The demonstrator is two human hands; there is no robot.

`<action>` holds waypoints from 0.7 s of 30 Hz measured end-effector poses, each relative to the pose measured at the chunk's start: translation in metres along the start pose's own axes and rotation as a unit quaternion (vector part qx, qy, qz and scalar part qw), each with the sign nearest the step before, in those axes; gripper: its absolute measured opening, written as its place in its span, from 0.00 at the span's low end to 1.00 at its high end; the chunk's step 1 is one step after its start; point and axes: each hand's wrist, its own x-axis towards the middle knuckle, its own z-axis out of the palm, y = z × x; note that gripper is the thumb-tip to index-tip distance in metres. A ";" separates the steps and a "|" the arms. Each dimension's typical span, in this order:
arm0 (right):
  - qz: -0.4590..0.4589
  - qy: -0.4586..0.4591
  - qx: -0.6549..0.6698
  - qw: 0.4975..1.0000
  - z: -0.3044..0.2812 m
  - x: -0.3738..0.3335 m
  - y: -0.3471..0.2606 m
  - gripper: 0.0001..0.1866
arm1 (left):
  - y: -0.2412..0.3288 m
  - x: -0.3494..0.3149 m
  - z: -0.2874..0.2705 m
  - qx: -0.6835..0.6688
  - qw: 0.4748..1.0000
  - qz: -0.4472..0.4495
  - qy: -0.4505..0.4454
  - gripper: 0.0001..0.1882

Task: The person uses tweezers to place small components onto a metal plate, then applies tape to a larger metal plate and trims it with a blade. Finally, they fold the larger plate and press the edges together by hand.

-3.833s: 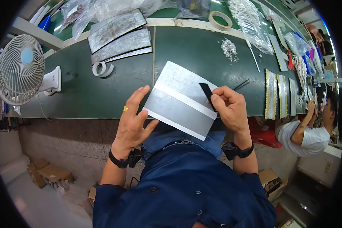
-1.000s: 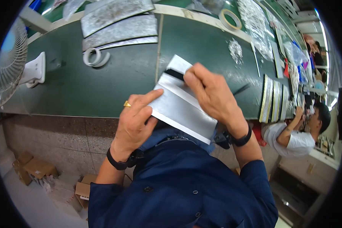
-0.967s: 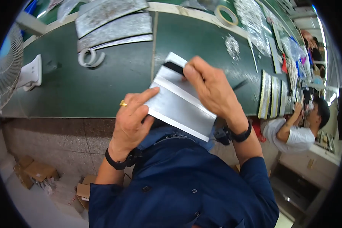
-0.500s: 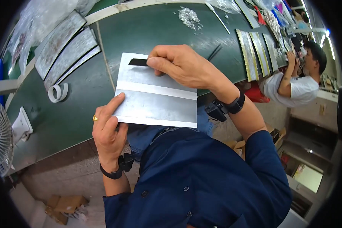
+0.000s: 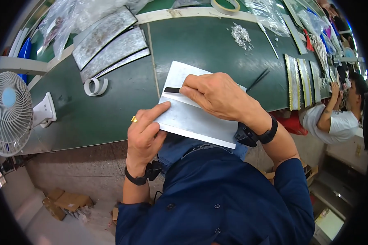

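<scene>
A silver-grey rectangular sheet (image 5: 192, 118) with white strips along its middle and near edge lies at the front edge of the green table, partly overhanging it. My left hand (image 5: 142, 132), wearing a gold ring, grips the sheet's left edge, with the index finger stretched over its top face. Pinched between the thumb and fingers of my right hand (image 5: 216, 96) is a thin flat black blade-like piece (image 5: 172, 90). This piece rests on or just above the sheet, beside the middle white strip. My right hand covers its other end and part of that strip.
Grey plates (image 5: 114, 53) and a roll of white tape (image 5: 96, 87) lie at left, near a white fan (image 5: 10, 110). Black tweezers (image 5: 258, 79), silvery bits (image 5: 241, 36) and yellow-edged strips (image 5: 293, 83) are to the right. A co-worker (image 5: 335, 118) sits at far right.
My right hand has brought the black piece nearer to me across the sheet, down to the middle white strip. My left hand keeps its hold. The whole view has shifted, moving the table rightward.
</scene>
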 end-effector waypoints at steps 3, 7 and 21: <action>0.003 -0.007 -0.017 1.000 0.002 0.005 -0.002 0.11 | -0.002 -0.001 -0.002 -0.001 1.000 0.003 0.001 0.15; 0.005 -0.008 -0.039 0.999 0.002 0.006 -0.003 0.10 | -0.005 -0.001 -0.002 -0.001 1.000 0.011 -0.001 0.15; -0.005 -0.007 -0.064 0.998 0.003 0.007 -0.004 0.09 | -0.005 -0.002 0.000 0.010 1.000 0.006 -0.005 0.15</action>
